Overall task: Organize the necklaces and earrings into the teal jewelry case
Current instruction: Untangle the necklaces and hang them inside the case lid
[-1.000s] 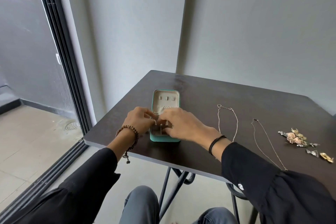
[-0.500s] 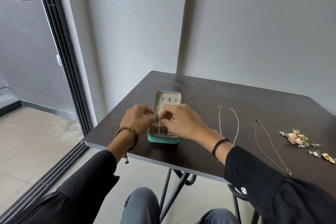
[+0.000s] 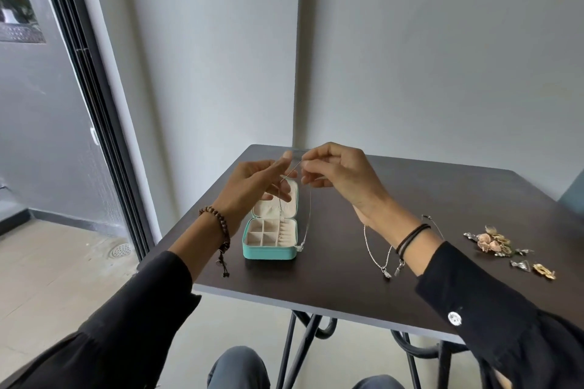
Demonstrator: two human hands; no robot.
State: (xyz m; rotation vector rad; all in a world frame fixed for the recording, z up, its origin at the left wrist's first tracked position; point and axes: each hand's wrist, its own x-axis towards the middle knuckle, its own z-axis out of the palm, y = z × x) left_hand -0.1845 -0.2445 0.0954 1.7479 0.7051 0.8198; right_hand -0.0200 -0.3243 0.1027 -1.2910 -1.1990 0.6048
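Note:
The teal jewelry case (image 3: 268,252) lies open near the table's front left, with a cream lining, small compartments and the lid (image 3: 292,196) tipped back. Both hands are raised above it. My left hand (image 3: 252,186) and my right hand (image 3: 341,177) each pinch one thin silver necklace (image 3: 308,215); its strands hang down over the case and end beside the case's front right corner. A second necklace (image 3: 374,251) lies on the table under my right wrist. A third necklace (image 3: 434,224) shows just behind that wrist. Earrings (image 3: 493,241) lie at the right.
The dark table (image 3: 347,275) stands in a corner of grey walls. More small earrings (image 3: 542,270) lie near its right front edge. A sliding door frame (image 3: 94,110) and tiled floor are to the left. My knees and the table's metal legs show below.
Both hands have risen from the case's compartments to above it, now holding a thin necklace that hangs between them. The view has shifted toward the table.

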